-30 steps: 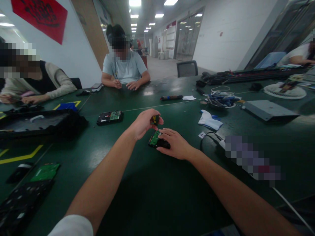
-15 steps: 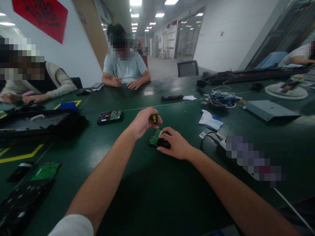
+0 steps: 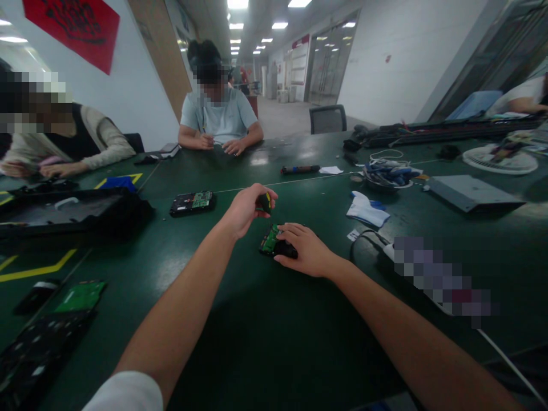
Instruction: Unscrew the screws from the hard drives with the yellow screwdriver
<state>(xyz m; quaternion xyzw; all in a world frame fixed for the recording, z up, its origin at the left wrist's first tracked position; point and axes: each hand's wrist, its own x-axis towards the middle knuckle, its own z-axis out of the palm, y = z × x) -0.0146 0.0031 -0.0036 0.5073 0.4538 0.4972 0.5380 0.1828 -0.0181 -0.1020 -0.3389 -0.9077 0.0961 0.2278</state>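
A hard drive [image 3: 269, 242], black with a green circuit board showing, lies on the dark green table in front of me. My right hand [image 3: 302, 251] rests over its right part, thumb along the near edge and fingers bent over the top, which hides that side. Up and to the left of the drive, my left hand [image 3: 253, 206] is closed around a small black-and-yellow tool [image 3: 266, 202], apparently a screwdriver handle. Its tip is hidden or too blurred to see. The tool is held clear of the drive.
Another drive [image 3: 192, 203] lies left of my hands. Board-bearing parts [image 3: 81, 297] and a black tray [image 3: 64, 214] are farther left. On the right are a glove [image 3: 368, 210], a power strip [image 3: 432, 274], a cable bowl [image 3: 389, 171] and a metal case [image 3: 473, 191]. Two people [image 3: 218, 117] sit opposite.
The black-and-yellow tool has tilted and turned in my left hand, which has shifted slightly up and left. My right hand stays on the hard drive, its fingers a little flatter.
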